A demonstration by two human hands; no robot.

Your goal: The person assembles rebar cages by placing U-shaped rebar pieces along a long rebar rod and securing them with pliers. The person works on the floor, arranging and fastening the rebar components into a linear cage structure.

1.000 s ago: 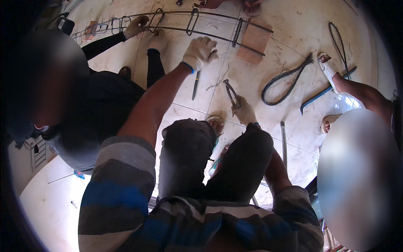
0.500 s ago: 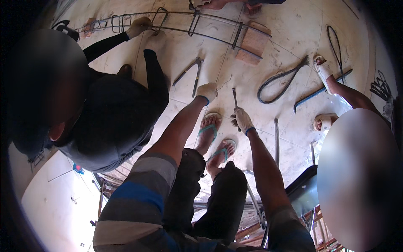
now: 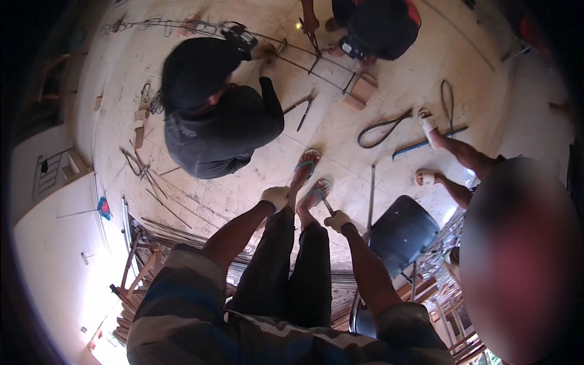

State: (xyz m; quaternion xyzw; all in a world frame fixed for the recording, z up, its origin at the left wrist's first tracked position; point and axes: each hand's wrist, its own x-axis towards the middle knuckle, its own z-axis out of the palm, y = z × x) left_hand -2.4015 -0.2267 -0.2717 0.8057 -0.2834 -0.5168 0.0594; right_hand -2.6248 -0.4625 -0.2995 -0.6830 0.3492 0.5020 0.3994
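My right hand point(image 3: 336, 221), in a pale work glove, is closed round a slim metal hand tool point(image 3: 328, 207) that points up toward my right sandal point(image 3: 318, 190). The tool's exact kind is hard to make out. My left hand point(image 3: 275, 198), gloved too, is held with curled fingers beside my left shin; whatever it may hold is hidden. Beyond my feet, a pair of long-handled pincers point(image 3: 309, 104) lies open on the floor. Farther off stretches a long rebar frame with stirrups point(image 3: 313, 72), its near end at a brick point(image 3: 363, 91).
A person in dark clothes point(image 3: 219, 128) crouches at left; another point(image 3: 380, 27) works at the far frame. At right stand another person's sandalled feet point(image 3: 427, 177), near looped wire bundles point(image 3: 386, 129) and a blue bar-shaped tool point(image 3: 420, 146). A black chair point(image 3: 404, 234) stands close to my right arm.
My view has risen and widened. Both my hands have drawn back toward my legs, and the thin wire at my left fingers no longer shows. The crouching person's head has shifted.
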